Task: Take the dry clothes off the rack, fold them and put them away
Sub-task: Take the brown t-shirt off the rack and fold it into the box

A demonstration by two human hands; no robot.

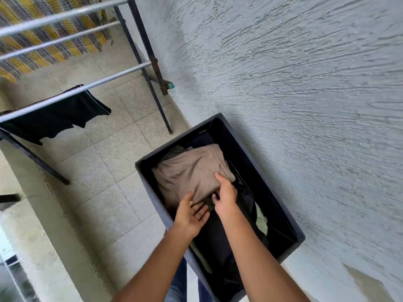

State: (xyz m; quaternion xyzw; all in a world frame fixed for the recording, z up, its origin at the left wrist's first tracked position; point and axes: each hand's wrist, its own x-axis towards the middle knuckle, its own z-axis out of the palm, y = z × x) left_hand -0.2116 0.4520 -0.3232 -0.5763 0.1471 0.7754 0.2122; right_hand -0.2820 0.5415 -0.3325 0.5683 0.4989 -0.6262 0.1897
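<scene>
A folded tan garment (pixel 192 171) lies inside a dark fabric box (pixel 283 216) standing against the wall. My right hand (pixel 224 195) rests on the tan garment's near edge, thumb up on the cloth and fingers curled under that edge. Just left of it, my left hand (pixel 192 212) is palm up with fingers straight, reaching under the same edge. Dark folded clothes (pixel 220 243) and a pale green piece (pixel 261 219) lie beneath. On the drying rack (pixel 91 86) a black garment (pixel 58 114) hangs over the near rail, and a yellow checked cloth (pixel 48 40) hangs further back.
A rough grey plastered wall (pixel 294 83) runs along the right, touching the box. The floor is pale tile (pixel 104 171). The rack's dark legs (pixel 157 101) stand between the box and the far floor. A low ledge (pixel 26 225) borders the left side.
</scene>
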